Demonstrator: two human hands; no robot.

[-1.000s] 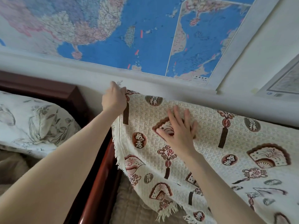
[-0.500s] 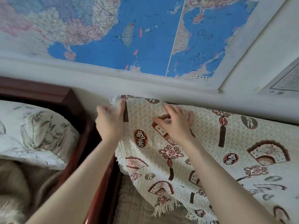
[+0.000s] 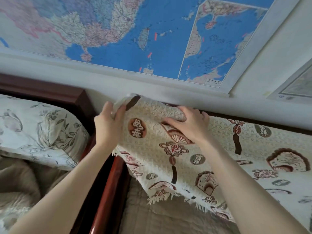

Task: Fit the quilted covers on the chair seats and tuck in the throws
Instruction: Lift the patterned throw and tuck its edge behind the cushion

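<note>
Head view: the woven throw (image 3: 185, 157) is recorded as cream, with a raised wavy texture, brown-red fans, knots and round character medallions, and a fringe along its left and near edges. It is draped over the chair back at the far wall and hangs down toward the seat.

The throw's top-left corner is pinched between thumb and fingers of the left hand (image 3: 108, 125) and held lifted off the back. A raised fold just right of that corner is gripped by the right hand (image 3: 190, 127), with fingers curled over the top and the thumb laid on the front face.

Under the fringe, a beige quilted cover (image 3: 152, 217) with stitched lines is seen on the seat. A rounded, glossy red-brown wooden armrest (image 3: 108, 191) runs near to far along the seat's left. Left of it a pale, matte floral cushion (image 3: 38, 130) is noted.

The far wall (image 3: 278, 48) is white, and a large blue map (image 3: 152, 31) is hung on it.

Versus 1.0 s ago: the corner was held at the top edge of the back, and the right hand was laid flat with fingers spread. The corner is now bunched and raised
</note>
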